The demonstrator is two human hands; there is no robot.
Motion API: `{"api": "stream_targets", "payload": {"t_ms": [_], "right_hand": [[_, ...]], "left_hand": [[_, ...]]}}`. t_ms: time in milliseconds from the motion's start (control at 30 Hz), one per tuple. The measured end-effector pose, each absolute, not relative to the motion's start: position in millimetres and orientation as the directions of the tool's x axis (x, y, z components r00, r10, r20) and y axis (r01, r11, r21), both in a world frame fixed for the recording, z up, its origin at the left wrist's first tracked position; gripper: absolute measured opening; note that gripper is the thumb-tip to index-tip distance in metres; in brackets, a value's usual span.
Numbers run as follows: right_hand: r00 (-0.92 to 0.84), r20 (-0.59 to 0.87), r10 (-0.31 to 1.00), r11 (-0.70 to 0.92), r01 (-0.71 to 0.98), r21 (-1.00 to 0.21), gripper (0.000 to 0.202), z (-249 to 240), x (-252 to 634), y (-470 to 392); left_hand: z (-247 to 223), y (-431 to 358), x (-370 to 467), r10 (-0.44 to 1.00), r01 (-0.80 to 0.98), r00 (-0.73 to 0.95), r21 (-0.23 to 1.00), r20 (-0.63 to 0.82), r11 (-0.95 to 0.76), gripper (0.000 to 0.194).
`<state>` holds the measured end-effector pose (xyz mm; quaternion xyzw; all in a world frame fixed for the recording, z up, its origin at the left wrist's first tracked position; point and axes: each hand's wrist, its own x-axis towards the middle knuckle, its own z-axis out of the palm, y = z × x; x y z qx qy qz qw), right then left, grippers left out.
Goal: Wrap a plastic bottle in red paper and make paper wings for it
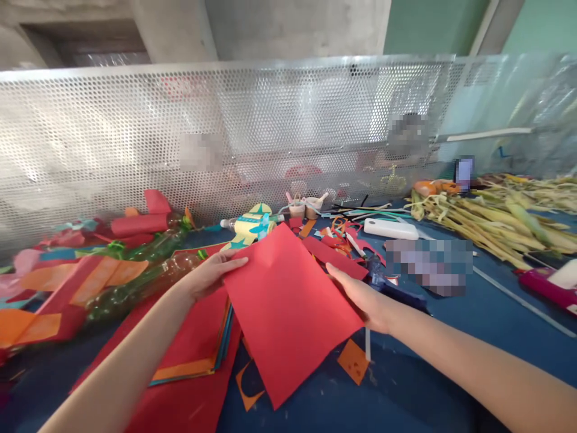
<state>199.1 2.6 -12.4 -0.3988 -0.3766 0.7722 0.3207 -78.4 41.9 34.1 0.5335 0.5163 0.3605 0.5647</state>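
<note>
A red sheet of paper [288, 313] is held up at the middle, one corner pointing away. My left hand [214, 273] pinches its left edge, thumb on top. My right hand [363, 300] grips the right edge, with its thumb along the border and its other fingers hidden behind the sheet. Left of the sheet, a stack of red, orange and blue paper [193, 343] lies on a larger red sheet [180, 409]. Beneath and beside the held sheet are an orange square [354, 362] and an orange cut-out scrap [247, 391] on the blue table surface [406, 385].
Green plastic bottles [130, 294] with coloured paper pieces [49, 276] lie at the left. Beyond the sheet are a starred yellow roll [252, 227], small cups [313, 207] and a white tool [391, 229]. Dried husks [500, 222] lie right. A perforated metal screen [270, 132] stands behind.
</note>
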Motion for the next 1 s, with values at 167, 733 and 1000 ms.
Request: {"api": "stream_targets", "payload": {"t_ms": [167, 733, 1000], "right_hand": [[-0.398, -0.280, 0.874, -0.333, -0.069, -0.941, 0.030, -18, 207, 9], [-0.156, 0.115, 0.981, 0.108, -0.056, -0.993, 0.037, -35, 204, 17], [-0.139, 0.089, 0.986, 0.120, 0.240, -0.963, 0.023, -16, 229, 36]], "left_hand": [[21, 48, -84, 0.928, 0.121, 0.239, 0.957, -0.285, 0.263, 0.040], [-2, 35, -65, 0.901, -0.090, 0.377, 0.960, -0.215, 0.266, 0.063], [-3, 29, -56, 0.893, -0.008, 0.290, 0.932, -0.345, 0.363, 0.045]]}}
